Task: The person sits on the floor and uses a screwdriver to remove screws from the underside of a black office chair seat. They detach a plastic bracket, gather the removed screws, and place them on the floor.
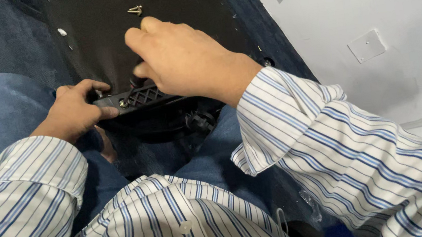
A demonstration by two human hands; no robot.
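While my left hand (73, 111) pinches the hard black part (139, 98), my right hand (182, 57) grips its top. It feels stiff and light, I think, best held by its edge.

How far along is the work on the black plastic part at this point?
Looks partway. Done: loose screws lie on the black panel. In hand: the left hand grips the black ribbed plastic part by its end, where one screw sits; the right hand closes over its top. Left: whatever is under the right hand is hidden.

Dark blue carpet (8, 36) meets a white wall (368, 2), perhaps with a window.
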